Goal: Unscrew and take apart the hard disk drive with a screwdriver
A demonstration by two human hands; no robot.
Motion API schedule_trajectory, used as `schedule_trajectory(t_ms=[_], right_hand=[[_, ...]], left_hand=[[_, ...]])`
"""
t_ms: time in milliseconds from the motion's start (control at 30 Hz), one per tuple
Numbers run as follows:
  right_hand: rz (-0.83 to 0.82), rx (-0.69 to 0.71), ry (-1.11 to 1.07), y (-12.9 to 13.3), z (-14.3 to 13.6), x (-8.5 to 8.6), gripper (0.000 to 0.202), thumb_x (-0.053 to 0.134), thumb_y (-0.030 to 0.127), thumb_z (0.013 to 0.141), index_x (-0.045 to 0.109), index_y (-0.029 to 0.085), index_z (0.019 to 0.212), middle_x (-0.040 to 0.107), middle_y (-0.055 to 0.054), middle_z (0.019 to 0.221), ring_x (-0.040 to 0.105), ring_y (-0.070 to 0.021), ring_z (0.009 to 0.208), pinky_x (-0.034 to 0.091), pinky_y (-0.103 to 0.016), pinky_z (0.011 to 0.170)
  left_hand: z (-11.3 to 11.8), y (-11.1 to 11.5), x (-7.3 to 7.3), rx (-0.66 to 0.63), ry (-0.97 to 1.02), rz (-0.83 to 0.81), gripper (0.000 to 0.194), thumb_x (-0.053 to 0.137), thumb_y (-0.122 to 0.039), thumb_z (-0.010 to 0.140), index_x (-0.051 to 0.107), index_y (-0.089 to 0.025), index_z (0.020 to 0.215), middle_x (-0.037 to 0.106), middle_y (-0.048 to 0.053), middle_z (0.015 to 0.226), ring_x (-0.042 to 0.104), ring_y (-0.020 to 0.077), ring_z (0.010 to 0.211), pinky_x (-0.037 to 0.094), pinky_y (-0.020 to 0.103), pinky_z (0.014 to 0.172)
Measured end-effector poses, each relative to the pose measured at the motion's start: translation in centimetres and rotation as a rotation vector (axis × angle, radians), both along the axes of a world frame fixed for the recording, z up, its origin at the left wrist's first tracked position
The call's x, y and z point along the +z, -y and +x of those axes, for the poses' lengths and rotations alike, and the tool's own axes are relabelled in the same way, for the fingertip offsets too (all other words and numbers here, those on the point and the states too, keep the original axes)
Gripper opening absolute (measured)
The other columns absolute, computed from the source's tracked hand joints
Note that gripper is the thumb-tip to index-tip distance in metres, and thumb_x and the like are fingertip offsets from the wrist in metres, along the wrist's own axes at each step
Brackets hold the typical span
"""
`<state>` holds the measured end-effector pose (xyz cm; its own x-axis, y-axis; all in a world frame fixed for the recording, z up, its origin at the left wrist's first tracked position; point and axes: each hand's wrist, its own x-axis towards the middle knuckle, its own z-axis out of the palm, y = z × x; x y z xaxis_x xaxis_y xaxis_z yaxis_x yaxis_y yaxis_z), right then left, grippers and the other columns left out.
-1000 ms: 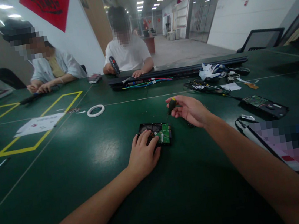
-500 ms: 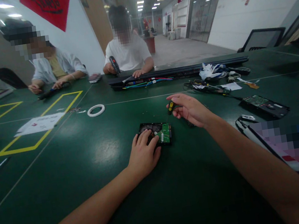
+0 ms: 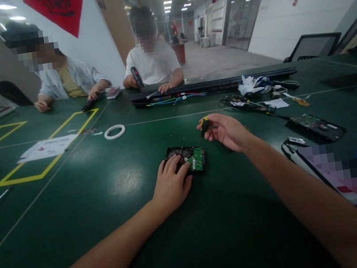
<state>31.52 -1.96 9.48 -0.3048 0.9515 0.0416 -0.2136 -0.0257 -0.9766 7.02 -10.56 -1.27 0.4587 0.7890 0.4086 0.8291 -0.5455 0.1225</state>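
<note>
Black metal and green circuit board show on the rectangular hard drive [image 3: 197,161], which lies flat near the middle of the frame on a glossy dark-green tabletop [image 3: 130,239]. The left hand [image 3: 171,184] rests on the left part of the drive, fingers extended and slightly apart over its top, thumb by the near edge. The right hand [image 3: 225,129] pinches a short yellow-and-black screwdriver [image 3: 204,125] between thumb and fingers, above the drive's upper right corner; the tip is too small to tell whether it touches. Near the right edge of the frame lies a second black hard drive [image 3: 318,127] with a green board. Left of centre, a flat white ring [image 3: 108,136] lies beside a white printed sheet [image 3: 46,149]. At upper middle, a co-worker in a white shirt [image 3: 156,61] holds a black-and-red power tool [image 3: 137,77] behind long black bars [image 3: 218,84].
</note>
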Motion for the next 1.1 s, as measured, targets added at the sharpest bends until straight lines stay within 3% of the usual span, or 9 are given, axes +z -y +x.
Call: schedule_trajectory(t_ms=[300, 500, 733, 933, 1100], right_hand=[[-0.006, -0.024, 0.025, 0.26, 0.13, 0.21, 0.025, 0.072, 0.038, 0.090, 0.074, 0.022, 0.108, 0.070, -0.008, 0.101, 0.058, -0.0138, 0.069, 0.043, -0.029, 0.056], [0.002, -0.046, 0.043, 0.16, 0.14, 0.09, 0.023, 0.074, 0.038, 0.088, 0.074, 0.021, 0.103, 0.067, -0.005, 0.091, 0.057, -0.0137, 0.069, 0.042, -0.027, 0.056], [-0.001, -0.037, 0.042, 0.25, 0.04, 0.13, 0.020, 0.075, 0.037, 0.087, 0.065, 0.020, 0.092, 0.075, -0.010, 0.107, 0.057, -0.0138, 0.069, 0.042, -0.029, 0.057], [-0.013, -0.023, -0.012, -0.10, -0.02, -0.12, 0.021, 0.066, 0.040, 0.093, 0.069, 0.022, 0.104, 0.073, -0.009, 0.100, 0.061, -0.0163, 0.071, 0.046, -0.031, 0.060], [0.000, -0.004, 0.010, -0.10, 0.20, -0.14, 0.025, 0.069, 0.038, 0.091, 0.073, 0.021, 0.109, 0.071, -0.007, 0.099, 0.059, -0.0148, 0.071, 0.045, -0.029, 0.058]], left_hand=[[0.10, 0.12, 0.24, 0.007, 0.002, -0.008, 0.036, 0.060, -0.031, 0.098, 0.063, -0.024, 0.133, 0.052, 0.016, 0.151, 0.047, 0.0361, 0.143, 0.039, 0.065, 0.116], [-0.01, 0.06, 0.08, 0.003, 0.002, -0.004, 0.036, 0.059, -0.032, 0.099, 0.063, -0.024, 0.134, 0.051, 0.016, 0.152, 0.047, 0.0359, 0.143, 0.038, 0.065, 0.117], [0.05, 0.06, 0.08, 0.003, 0.003, -0.004, 0.036, 0.060, -0.031, 0.098, 0.063, -0.024, 0.133, 0.051, 0.016, 0.152, 0.046, 0.0363, 0.143, 0.038, 0.065, 0.116], [0.03, 0.00, 0.06, 0.003, -0.002, -0.004, 0.036, 0.060, -0.031, 0.098, 0.063, -0.024, 0.134, 0.051, 0.016, 0.152, 0.047, 0.0365, 0.143, 0.038, 0.065, 0.116], [0.11, 0.06, 0.08, 0.008, 0.011, -0.008, 0.036, 0.060, -0.031, 0.098, 0.063, -0.024, 0.133, 0.052, 0.016, 0.152, 0.047, 0.0369, 0.143, 0.038, 0.065, 0.117]])
